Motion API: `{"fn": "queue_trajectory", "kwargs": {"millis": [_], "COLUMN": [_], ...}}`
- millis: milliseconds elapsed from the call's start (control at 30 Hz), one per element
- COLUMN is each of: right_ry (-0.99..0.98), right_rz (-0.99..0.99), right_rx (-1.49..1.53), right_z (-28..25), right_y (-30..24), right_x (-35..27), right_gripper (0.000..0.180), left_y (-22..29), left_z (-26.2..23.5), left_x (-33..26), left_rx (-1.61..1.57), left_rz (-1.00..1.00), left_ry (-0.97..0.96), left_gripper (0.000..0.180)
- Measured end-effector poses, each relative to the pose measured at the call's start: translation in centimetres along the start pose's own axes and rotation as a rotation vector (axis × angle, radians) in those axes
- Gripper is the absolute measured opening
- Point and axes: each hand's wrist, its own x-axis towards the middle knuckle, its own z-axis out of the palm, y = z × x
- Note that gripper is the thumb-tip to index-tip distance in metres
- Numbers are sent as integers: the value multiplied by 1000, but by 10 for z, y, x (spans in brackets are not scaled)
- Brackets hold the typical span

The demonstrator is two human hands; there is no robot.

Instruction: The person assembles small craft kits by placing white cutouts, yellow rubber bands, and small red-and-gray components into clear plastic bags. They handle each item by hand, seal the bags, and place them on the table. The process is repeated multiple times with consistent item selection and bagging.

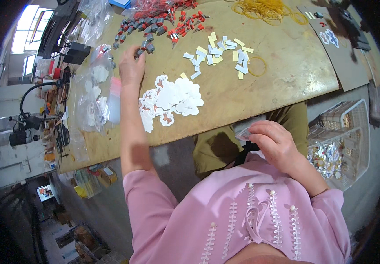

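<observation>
My left hand (pixel 132 68) reaches over the far left of the table, its fingers curled onto a small grey and red plastic piece (pixel 142 49) beside the pile of similar pieces (pixel 150 27). Close to my lap, my right hand (pixel 274 141) pinches a small clear plastic bag (pixel 243 133); what is inside it I cannot make out. To the right of my left forearm lies a heap of white scalloped paper cutouts (pixel 179 97), some with a brown printed figure. Small white and pale yellow strips (pixel 216 50) are scattered farther back.
Yellow rubber bands (pixel 264 9) are heaped at the back, and a single band (pixel 257 66) lies near the strips. Clear bags of white cutouts (pixel 94 101) line the table's left side. A white plastic basket (pixel 363 145) with packed pieces stands below the table's right edge.
</observation>
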Motion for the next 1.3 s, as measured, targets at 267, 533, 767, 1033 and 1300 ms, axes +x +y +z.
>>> {"fn": "queue_trajectory", "kwargs": {"millis": [267,533,767,1033,1300], "right_ry": [35,14,9,-11,61], "right_rz": [68,71,120,171,168], "right_rx": [108,178,192,184,149], "right_z": [-11,-14,-10,-15,-22], "right_y": [7,-5,-8,1,3], "right_x": [6,28,17,4,3], "right_gripper": [30,22,22,27,24], "left_y": [60,215,231,217,77], "left_z": [-34,-79,-79,-60,23], "left_x": [-25,-142,-150,-115,13], "left_rx": [-587,-1058,-769,-668,-63], "left_rz": [-399,232,414,507,66], "left_ry": [-228,-272,-213,-282,-148], "left_gripper": [17,29,34,19,19]}}
